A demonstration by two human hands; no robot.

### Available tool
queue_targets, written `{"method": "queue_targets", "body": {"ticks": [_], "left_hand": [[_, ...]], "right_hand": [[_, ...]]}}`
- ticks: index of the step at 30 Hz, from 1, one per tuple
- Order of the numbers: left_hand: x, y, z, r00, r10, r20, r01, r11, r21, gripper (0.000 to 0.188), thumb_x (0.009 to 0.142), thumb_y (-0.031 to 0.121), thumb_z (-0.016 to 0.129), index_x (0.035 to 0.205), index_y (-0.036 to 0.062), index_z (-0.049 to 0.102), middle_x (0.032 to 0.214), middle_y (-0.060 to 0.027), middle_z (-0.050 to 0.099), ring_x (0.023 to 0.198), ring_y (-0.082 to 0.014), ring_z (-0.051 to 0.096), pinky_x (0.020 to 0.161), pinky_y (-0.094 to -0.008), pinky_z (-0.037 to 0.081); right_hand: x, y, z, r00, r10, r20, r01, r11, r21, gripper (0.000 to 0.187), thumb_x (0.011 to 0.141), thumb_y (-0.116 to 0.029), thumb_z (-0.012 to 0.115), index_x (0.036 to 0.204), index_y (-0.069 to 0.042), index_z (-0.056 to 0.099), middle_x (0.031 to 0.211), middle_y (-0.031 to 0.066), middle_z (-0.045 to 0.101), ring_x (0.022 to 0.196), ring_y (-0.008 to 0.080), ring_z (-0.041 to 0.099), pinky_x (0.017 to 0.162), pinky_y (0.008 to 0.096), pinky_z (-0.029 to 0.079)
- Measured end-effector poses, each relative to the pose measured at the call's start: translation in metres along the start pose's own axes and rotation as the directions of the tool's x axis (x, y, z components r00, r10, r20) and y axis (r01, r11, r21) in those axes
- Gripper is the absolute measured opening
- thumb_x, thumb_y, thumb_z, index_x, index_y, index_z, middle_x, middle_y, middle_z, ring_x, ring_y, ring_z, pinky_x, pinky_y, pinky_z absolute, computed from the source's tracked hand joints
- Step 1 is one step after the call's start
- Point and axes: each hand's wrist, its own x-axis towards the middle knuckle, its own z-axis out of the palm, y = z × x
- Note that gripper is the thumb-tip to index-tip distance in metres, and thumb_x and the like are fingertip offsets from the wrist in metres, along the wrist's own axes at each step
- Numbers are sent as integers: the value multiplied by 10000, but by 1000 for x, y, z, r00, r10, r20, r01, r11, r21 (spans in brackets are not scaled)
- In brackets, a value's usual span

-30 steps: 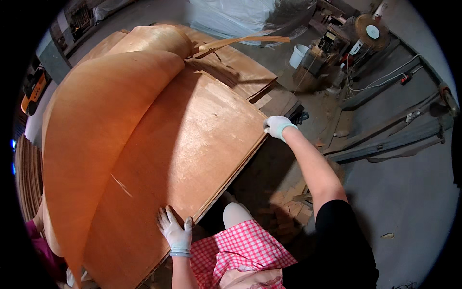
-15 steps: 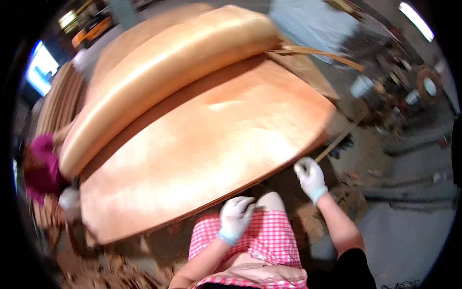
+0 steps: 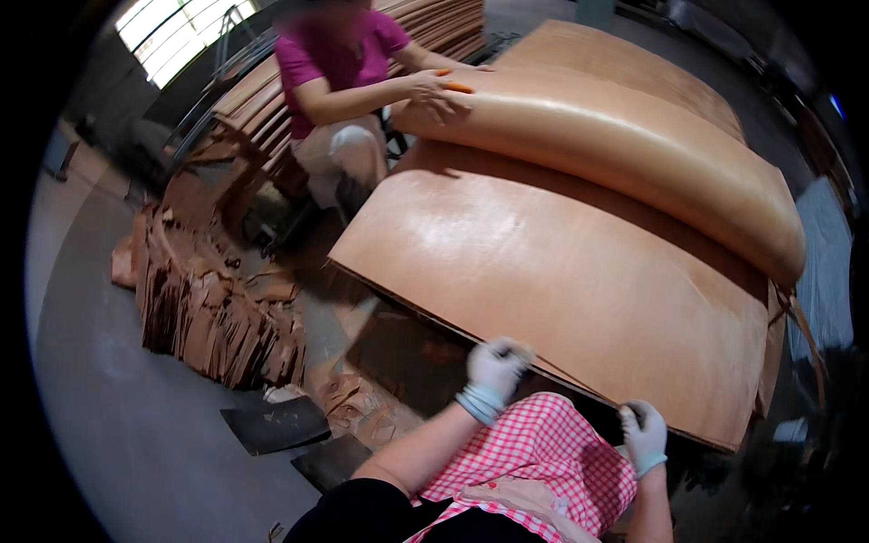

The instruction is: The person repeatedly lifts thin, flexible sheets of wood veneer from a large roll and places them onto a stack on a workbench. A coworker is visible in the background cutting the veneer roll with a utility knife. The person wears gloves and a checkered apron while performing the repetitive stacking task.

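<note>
Both hands wear white gloves with pale blue cuffs and stand at the near edge of a large stack of thin wood veneer sheets [image 3: 543,271]. My left hand [image 3: 496,371] is closed at that edge, left of my lap. Further right, my right hand [image 3: 644,436] is closed, thumb and fingers pinched at the edge. A thin veneer strip [image 3: 575,379] runs between the two hands along the edge; its ends are hidden in the gloves. Across the stack's far part lies a sheet bent over into a long rounded roll [image 3: 615,149].
A co-worker in a magenta shirt [image 3: 312,86] sits at the far left, hands on the roll, holding something orange. Behind are stacked boards [image 3: 434,27]. Broken veneer scraps [image 3: 217,308] pile on the left floor, near a dark flat sheet [image 3: 276,425]. Bluish plastic sheeting [image 3: 819,262] hangs at the right.
My view has swung left, bringing the co-worker and scrap pile into sight. My left hand has come up to the stack's edge; the strip at my right hand now lies between both hands.
</note>
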Motion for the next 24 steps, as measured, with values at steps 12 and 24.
{"method": "queue_targets", "body": {"ticks": [12, 24], "left_hand": [[200, 123, -350, 782, 362, -508, 252, 562, 788, 179, 779, 126, 743, 880, -14, 700, 797, -89, 705, 711, -142, 622, 701, -305, 508], [225, 102, -384, 837, 184, -516, 242, 722, 649, 339, 840, 175, 732, 1082, -35, 622, 985, -87, 658, 853, -174, 559, 811, -347, 485]], "right_hand": [[22, 81, -91, 951, 290, -104, -307, 856, -417, 269, 815, -215, 701, 888, 43, 677, 831, 172, 690, 800, 252, 668, 747, 365, 515], [62, 83, -70, 879, 476, -27, -403, 710, -577, 477, 724, -437, 734, 901, 4, 707, 918, 239, 679, 890, 378, 661, 799, 417, 514]]}}
